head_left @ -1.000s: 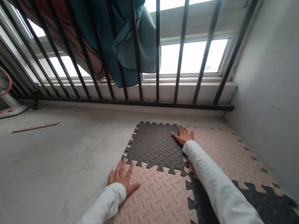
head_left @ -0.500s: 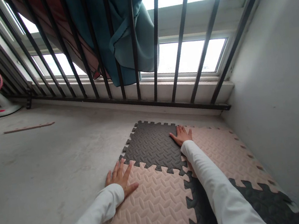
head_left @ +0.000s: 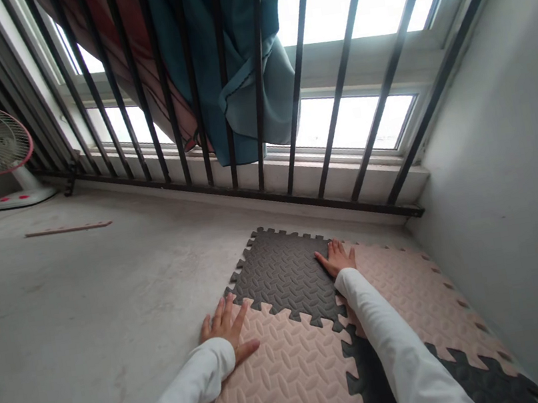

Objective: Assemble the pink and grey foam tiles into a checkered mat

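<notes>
My left hand point(head_left: 228, 332) lies with fingers spread on the left edge of a pink foam mat tile point(head_left: 279, 375), close to its corner with a dark grey foam mat tile point(head_left: 284, 273). Flat over the seam between that grey tile and a second pink tile point(head_left: 397, 283) rests my right hand point(head_left: 337, 260), fingers stretched out. The tiles have toothed edges and a raised pattern. Part of a black tile point(head_left: 370, 375) shows beneath my right forearm, which hides some of it.
A black metal railing point(head_left: 226, 184) runs along the window, with a teal cloth point(head_left: 246, 117) hanging behind it. On the grey floor point(head_left: 124, 284) lies a thin pinkish strip point(head_left: 68, 229). A fan point(head_left: 24, 187) stands far left; a white wall point(head_left: 515, 191) bounds the right.
The whole view has shifted, so the scene sits lower and further right. Both hands keep practically the same places on the tiles.
</notes>
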The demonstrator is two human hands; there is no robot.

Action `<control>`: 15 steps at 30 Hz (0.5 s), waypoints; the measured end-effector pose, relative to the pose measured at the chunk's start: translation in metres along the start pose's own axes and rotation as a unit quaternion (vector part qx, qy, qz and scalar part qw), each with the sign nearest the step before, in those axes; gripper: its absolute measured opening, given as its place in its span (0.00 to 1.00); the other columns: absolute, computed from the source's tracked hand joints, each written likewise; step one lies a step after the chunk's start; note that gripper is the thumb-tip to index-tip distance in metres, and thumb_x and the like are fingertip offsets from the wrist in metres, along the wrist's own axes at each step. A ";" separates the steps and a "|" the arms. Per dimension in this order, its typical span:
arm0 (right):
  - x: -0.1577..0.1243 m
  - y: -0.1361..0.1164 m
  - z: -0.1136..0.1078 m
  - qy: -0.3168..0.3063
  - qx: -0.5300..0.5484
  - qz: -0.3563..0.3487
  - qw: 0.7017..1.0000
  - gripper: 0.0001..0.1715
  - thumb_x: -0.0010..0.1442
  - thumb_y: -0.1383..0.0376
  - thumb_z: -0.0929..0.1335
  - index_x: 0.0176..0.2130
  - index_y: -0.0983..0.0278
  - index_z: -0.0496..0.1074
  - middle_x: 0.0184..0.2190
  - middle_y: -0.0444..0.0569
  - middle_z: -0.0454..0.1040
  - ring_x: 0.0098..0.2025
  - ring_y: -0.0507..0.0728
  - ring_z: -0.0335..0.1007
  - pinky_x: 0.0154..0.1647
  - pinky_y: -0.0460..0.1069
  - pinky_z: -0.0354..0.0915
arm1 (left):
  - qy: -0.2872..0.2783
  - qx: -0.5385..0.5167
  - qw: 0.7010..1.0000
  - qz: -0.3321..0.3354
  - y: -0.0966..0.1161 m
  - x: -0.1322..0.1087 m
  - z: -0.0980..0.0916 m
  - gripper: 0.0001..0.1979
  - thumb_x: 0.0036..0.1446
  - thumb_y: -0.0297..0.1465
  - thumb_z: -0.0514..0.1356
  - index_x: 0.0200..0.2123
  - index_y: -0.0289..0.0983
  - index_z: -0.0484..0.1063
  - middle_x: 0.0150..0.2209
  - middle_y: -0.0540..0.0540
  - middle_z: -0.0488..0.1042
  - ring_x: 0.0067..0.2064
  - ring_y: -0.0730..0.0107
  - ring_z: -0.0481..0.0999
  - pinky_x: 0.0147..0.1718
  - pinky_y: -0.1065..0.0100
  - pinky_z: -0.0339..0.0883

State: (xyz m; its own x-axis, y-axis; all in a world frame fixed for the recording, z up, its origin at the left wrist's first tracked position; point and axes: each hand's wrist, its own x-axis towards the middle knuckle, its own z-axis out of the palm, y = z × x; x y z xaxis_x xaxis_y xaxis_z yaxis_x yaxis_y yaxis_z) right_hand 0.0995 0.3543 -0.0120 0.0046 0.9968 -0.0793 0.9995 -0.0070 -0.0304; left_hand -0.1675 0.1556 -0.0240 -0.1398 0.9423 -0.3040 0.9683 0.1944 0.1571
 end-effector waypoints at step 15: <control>-0.089 0.021 0.000 -0.035 0.047 -0.104 0.993 0.43 0.54 0.46 0.46 0.59 0.73 0.34 0.61 0.54 0.30 0.61 0.57 0.23 0.59 0.59 0.31 | 0.009 0.002 1.000 0.000 0.003 -0.004 -0.004 0.38 0.42 0.53 0.49 0.57 0.50 0.42 0.62 0.48 0.33 0.61 0.58 0.32 0.53 0.48 0.34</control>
State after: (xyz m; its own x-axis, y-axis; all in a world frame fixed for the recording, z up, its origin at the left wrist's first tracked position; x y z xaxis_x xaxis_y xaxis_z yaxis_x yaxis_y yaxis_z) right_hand 0.1204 0.2655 -0.0058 -0.2067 0.9696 -0.1310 0.9713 0.1872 -0.1468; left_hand -0.1647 0.1534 -0.0184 -0.1433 0.9471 -0.2871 0.9691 0.1932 0.1536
